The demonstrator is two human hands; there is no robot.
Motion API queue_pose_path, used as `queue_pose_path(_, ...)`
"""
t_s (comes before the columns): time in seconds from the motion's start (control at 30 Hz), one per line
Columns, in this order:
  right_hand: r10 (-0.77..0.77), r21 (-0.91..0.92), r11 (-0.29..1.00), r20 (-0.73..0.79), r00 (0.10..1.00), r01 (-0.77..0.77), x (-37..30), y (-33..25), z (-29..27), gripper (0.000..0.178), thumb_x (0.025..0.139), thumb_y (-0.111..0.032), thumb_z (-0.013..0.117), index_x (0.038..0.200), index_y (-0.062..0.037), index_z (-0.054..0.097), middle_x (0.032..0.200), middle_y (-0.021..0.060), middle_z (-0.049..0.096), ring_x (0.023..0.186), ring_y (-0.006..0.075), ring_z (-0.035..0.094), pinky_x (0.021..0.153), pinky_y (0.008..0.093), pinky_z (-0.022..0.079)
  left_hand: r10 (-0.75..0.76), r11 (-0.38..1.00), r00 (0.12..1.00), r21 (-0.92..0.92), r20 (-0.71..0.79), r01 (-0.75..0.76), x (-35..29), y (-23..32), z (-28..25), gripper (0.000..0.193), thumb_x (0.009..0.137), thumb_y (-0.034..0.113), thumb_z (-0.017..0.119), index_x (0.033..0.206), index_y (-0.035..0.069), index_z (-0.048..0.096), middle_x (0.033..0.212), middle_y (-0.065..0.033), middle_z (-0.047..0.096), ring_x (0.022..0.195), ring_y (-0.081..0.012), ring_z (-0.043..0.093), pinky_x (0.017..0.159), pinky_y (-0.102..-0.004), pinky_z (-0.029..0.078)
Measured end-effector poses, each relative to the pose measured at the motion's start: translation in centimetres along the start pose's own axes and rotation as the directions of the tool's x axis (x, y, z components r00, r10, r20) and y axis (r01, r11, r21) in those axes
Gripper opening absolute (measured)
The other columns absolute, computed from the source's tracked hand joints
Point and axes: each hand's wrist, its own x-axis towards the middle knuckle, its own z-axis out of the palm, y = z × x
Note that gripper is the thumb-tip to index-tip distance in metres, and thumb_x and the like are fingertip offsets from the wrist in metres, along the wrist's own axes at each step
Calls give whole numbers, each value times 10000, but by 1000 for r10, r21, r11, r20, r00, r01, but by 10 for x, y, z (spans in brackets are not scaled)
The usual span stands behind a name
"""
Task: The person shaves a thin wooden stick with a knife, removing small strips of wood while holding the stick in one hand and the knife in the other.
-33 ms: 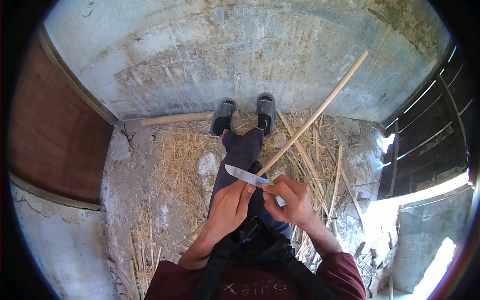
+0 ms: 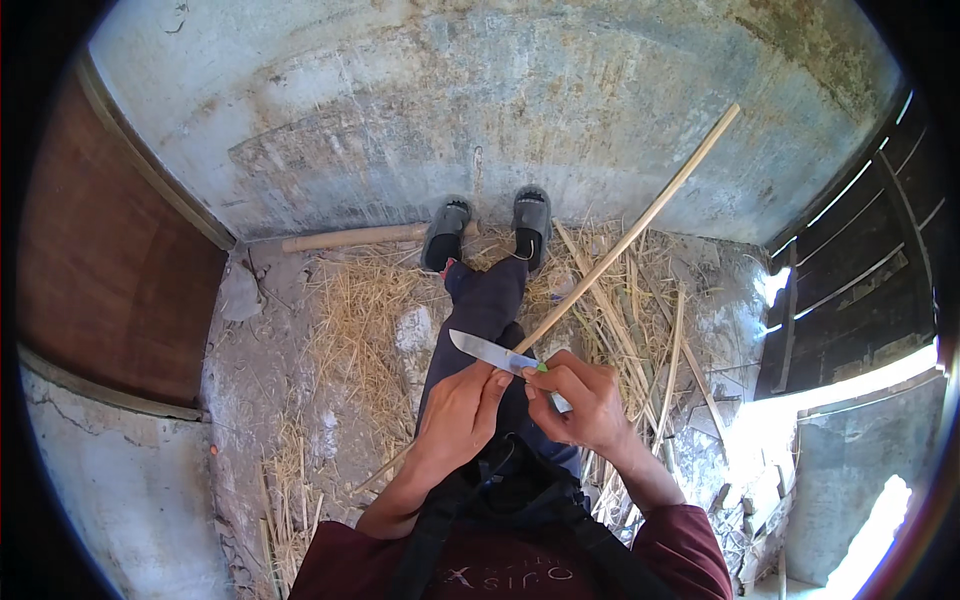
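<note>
I sit with my legs stretched toward a concrete wall. My right hand (image 2: 585,400) grips the handle of a knife (image 2: 488,351); its bare steel blade points left across my lap. A long pale cane (image 2: 640,222) slants from the wall at the upper right down to my hands and comes out again at the lower left. My left hand (image 2: 458,412) is closed around the cane under the blade, with its thumb tip touching the blade's base. The knife edge rests where the cane meets my hands; the contact point is hidden by my fingers.
Dry straw (image 2: 355,320) covers the ground around my legs. A short thick pole (image 2: 350,238) lies along the wall base by my grey sandals (image 2: 445,232). Several split cane strips (image 2: 672,372) lie to my right. A brown door (image 2: 110,290) stands left, a slatted gate (image 2: 850,270) right.
</note>
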Motion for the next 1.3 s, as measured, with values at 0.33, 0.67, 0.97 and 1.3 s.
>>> queue_pose_path(0.33, -57, 2, 998, 32, 998, 57, 0, 4, 0, 246, 815, 43, 806, 1027, -51, 724, 788, 66, 655, 520, 203, 619, 444, 344, 442, -28, 999, 999, 25, -31, 29, -2, 3, 9, 150, 1103, 122, 584, 1159, -7, 635, 927, -270, 714, 870, -522, 689, 677, -559, 532)
queue_pose_path(0.67, -8, -51, 999, -48, 999, 5, 1, 27, -5, 162, 853, 1, 797, 985, -65, 730, 771, 61, 631, 538, 214, 633, 451, 368, 476, -30, 998, 994, 55, -103, 36, -3, 5, 13, 171, 1116, 110, 559, 1143, -17, 670, 863, -235, 714, 710, -417, 711, 606, -453, 510)
queue_pose_path(0.97, 97, 69, 994, -184, 978, -85, 7, 57, -16, 128, 894, 56, 735, 907, -49, 662, 684, 77, 589, 511, 162, 530, 451, 349, 368, -124, 992, 992, -5, 20, 124, -12, 4, 4, 215, 1141, 169, 548, 1200, -5, 659, 818, -190, 692, 670, -369, 687, 615, -438, 520)
queue_pose_path(1.3, -57, 53, 997, -18, 998, 58, 0, 22, 11, 213, 816, 40, 798, 963, -64, 685, 741, 84, 635, 517, 211, 613, 436, 336, 417, -166, 917, 975, -340, 148, 208, -10, -6, 0, 381, 1199, 282, 411, 1274, -22, 627, 691, -100, 508, 584, -243, 522, 600, -397, 425)
